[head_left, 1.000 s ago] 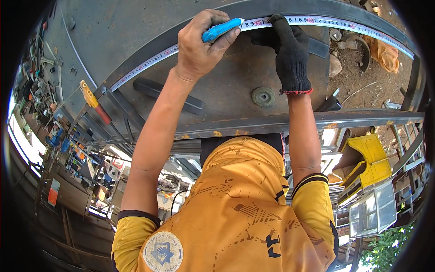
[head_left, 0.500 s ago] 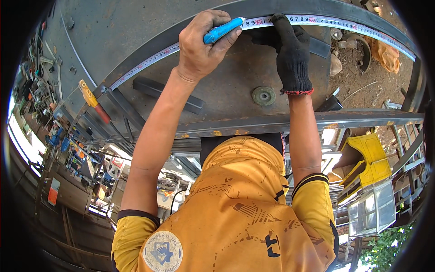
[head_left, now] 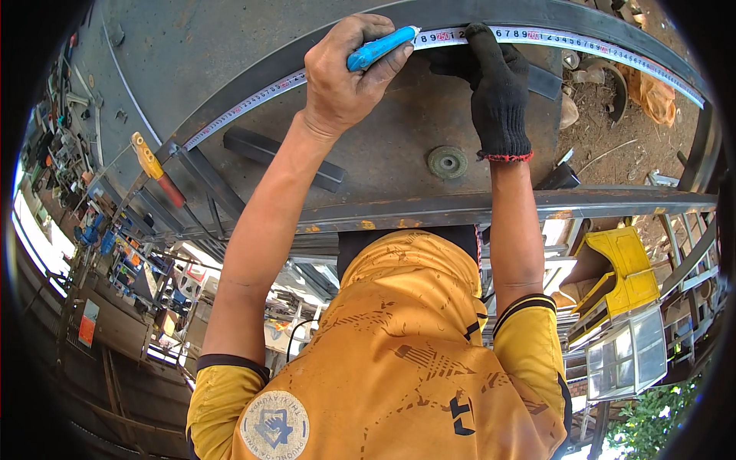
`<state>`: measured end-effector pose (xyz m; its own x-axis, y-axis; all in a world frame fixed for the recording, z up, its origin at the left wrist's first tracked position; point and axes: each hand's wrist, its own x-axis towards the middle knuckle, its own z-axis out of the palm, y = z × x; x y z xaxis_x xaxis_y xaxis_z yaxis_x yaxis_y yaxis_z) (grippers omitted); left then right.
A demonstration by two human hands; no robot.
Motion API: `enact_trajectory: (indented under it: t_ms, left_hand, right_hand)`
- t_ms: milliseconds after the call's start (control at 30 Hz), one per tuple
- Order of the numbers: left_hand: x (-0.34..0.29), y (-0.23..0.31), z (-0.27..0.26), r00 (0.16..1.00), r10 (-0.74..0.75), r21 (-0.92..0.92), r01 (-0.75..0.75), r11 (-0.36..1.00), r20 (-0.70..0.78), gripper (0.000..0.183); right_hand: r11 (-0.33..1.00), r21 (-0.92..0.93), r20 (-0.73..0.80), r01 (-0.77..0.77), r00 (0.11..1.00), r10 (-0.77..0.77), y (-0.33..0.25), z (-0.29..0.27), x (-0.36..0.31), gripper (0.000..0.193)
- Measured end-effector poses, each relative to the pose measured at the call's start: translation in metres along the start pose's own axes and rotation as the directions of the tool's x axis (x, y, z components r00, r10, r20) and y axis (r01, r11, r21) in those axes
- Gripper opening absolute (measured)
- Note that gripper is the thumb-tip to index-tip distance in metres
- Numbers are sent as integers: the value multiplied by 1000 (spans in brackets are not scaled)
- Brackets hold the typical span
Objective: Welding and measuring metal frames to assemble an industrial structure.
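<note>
My bare left hand (head_left: 343, 80) grips a light-blue marker (head_left: 379, 49), its tip at the edge of a tape measure (head_left: 563, 41). The white tape blade runs along a long dark steel bar (head_left: 299, 50), which looks curved in this view. My right hand (head_left: 497, 96), in a black knit glove with a red cuff edge, is closed on the tape and bar, thumb lying over the blade. Its other fingers are partly hidden beneath. Below and between my hands, a round abrasive disc (head_left: 448, 162) lies on the steel plate (head_left: 383, 146).
A short dark steel tube (head_left: 285, 159) rests by my left forearm. A hammer-like tool with a yellow and red handle (head_left: 157, 170) lies at the left. A steel bar (head_left: 429, 210) crosses in front of my body. A yellow metal piece (head_left: 625, 272) stands lower right.
</note>
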<state>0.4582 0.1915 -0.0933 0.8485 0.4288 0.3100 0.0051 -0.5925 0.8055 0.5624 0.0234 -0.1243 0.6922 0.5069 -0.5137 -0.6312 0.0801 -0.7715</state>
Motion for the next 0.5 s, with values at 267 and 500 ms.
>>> enact_trajectory:
  t_ms: [267,500]
  left_hand:
    - [-1,-4,0,997,72,27,-71,997,-11,26]
    - [0,-5,0,996,90,27,-91,995,20,24]
  right_hand:
    - [1000,8,-9,-17,1000,17,1,0,0,31]
    - [1000,3,0,-15,1000,15,0,0,0,31]
